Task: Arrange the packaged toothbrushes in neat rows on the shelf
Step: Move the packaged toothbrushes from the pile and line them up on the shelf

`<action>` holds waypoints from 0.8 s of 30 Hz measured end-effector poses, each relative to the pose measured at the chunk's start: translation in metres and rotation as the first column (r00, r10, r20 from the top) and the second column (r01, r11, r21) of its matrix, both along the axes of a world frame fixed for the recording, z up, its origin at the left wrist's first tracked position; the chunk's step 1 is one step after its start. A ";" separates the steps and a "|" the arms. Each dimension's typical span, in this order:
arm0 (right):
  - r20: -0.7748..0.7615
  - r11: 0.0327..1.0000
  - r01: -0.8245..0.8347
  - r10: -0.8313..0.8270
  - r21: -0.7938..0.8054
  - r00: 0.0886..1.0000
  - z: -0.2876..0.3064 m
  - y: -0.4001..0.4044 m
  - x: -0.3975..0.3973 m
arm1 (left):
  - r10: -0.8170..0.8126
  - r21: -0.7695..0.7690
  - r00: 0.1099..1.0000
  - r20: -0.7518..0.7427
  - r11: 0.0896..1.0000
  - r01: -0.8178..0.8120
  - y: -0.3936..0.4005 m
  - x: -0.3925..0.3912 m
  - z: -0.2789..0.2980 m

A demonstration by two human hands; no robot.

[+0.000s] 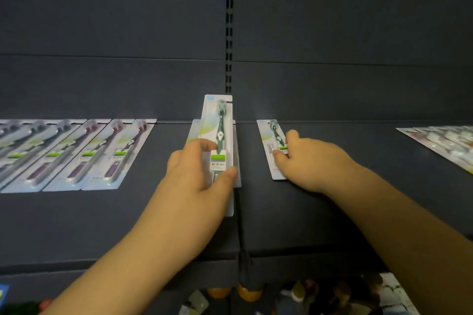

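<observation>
Ahead of you: dark back panel, a horizontal seam running across it. Slotted upright runs vertically at centre, a column of dark slots. Below the front edge, a lower level holds blurred goods: two orange rounded items side by side, others too dim to identify.

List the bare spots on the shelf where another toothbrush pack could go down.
Bare dark shelf between the left row of maroon-brush packs and the left hand's green-brush stack. Narrow gap from there to the right hand's single green-brush pack. Wide patch right of it, before the far-right packs. Crowded: far left.
</observation>
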State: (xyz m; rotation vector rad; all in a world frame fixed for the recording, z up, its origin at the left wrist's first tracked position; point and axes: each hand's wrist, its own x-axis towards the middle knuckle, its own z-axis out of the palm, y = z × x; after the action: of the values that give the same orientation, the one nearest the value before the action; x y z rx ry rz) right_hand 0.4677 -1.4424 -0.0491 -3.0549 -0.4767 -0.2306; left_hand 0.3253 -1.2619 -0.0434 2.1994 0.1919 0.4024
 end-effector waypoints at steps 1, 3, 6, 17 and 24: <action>0.019 1.000 -0.021 0.021 -0.007 1.000 -0.003 -0.001 0.002 | 0.007 0.027 1.000 -0.009 1.000 -0.007 -0.006 0.003 0.002; 0.074 0.998 -0.060 0.061 -0.021 0.995 -0.008 -0.004 0.004 | 0.024 0.096 0.999 -0.043 0.995 -0.020 -0.017 0.011 0.007; 0.094 0.997 -0.081 0.078 0.020 0.992 -0.011 -0.006 0.007 | 0.044 0.229 0.992 -0.122 0.973 -0.015 -0.033 0.025 0.011; 0.098 0.985 -0.106 0.093 0.138 0.991 -0.008 -0.010 0.005 | 0.219 0.665 0.962 -0.161 0.744 -0.058 -0.070 0.093 -0.003; 0.042 0.972 -0.111 0.105 0.205 0.994 -0.004 -0.013 0.008 | 0.258 0.876 0.966 0.010 0.464 -0.132 -0.066 0.100 -0.025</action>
State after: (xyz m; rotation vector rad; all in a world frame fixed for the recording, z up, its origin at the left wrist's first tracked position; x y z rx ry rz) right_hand 0.4753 -1.4558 -0.0530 -2.8170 -0.5790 -0.3025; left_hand 0.4253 -1.3283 -0.0685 3.2679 0.3757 0.5760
